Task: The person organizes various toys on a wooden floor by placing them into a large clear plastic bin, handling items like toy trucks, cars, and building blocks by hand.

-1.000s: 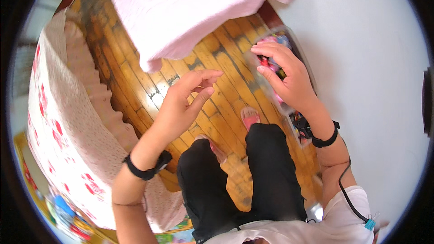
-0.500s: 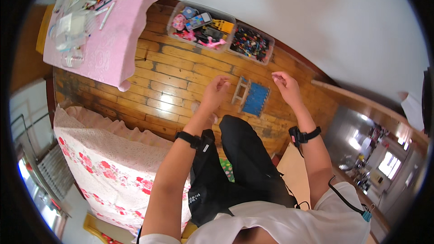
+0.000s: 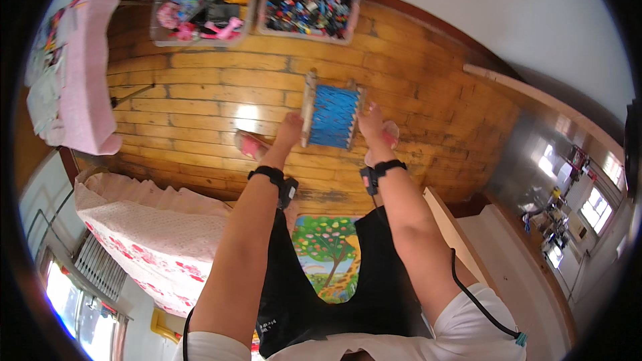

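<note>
A small wooden stool with a blue woven cord seat [image 3: 336,117] stands on the floorboards in front of me. My left hand [image 3: 289,131] is at its left wooden rail; the fingers are blurred, and I cannot tell whether they grip it. At the right rail is my right hand [image 3: 372,124], its fingers partly apart and touching or nearly touching the wood. Both arms reach down and forward, a black band with a small device on each wrist. My feet, in pink slippers [image 3: 250,145], show beside the hands.
Against the wall stand a clear bin of toys [image 3: 204,33] and another with small building bricks [image 3: 309,32]. A pink-covered table [image 3: 90,73] is at left, a bed with a floral cover [image 3: 154,241] nearer. A tree-patterned mat [image 3: 326,254] lies between my legs.
Both hands have come down to the sides of the stool from above it. My view has shifted forward and turned, my knees have parted, and the stool appears to stand in the same spot.
</note>
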`<state>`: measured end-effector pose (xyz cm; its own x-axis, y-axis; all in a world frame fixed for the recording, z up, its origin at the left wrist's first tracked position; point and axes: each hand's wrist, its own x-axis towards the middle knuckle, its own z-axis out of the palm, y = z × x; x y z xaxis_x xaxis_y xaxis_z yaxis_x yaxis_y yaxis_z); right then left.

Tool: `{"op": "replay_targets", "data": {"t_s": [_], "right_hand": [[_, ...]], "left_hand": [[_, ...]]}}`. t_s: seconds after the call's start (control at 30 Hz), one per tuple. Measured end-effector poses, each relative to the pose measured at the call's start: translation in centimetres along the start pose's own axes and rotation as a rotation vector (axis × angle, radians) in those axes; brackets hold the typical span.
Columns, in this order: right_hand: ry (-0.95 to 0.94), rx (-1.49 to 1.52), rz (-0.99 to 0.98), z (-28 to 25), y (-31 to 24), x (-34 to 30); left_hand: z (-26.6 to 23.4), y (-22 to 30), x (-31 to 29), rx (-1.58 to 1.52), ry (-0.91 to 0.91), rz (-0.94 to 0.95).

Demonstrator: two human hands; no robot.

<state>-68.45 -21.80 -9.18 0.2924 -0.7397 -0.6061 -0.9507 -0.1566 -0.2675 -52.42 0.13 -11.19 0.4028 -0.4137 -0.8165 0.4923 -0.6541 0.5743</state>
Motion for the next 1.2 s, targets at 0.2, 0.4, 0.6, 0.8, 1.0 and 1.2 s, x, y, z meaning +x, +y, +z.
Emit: {"op": "replay_targets", "data": {"t_s": [0.2, 0.4, 0.6, 0.8, 1.0, 1.2], "right_hand": [[-0.437, 0.538, 0.303, 8.5, -4.9, -0.4], [-0.431, 0.521, 0.04, 5.4, 7.3, 4.3], [-0.378, 0.996, 0.464, -3.1, 7.3, 6.5], [-0.132, 1.53, 0.534, -8.3, 3.2, 16.1], [-0.135, 1.748, 0.565, -4.0, -2.4, 19.8], [-0.221, 1.668, 0.477, -4.1, -1.3, 21.9]], "left_hand": [[-6.1, -10.5, 7.8, 0.512, 0.324, 0.056], [8.6, -2.3, 7.1, 0.478, 0.229, 0.123], [15.0, 11.7, 2.5, 0.477, 0.327, 0.472], [17.2, 15.2, 0.3, 0.189, 0.308, 0.632], [14.0, 9.2, 0.0, 0.181, 0.18, 0.453], [14.0, 11.2, 1.9, 0.075, 0.033, 0.376]]}}
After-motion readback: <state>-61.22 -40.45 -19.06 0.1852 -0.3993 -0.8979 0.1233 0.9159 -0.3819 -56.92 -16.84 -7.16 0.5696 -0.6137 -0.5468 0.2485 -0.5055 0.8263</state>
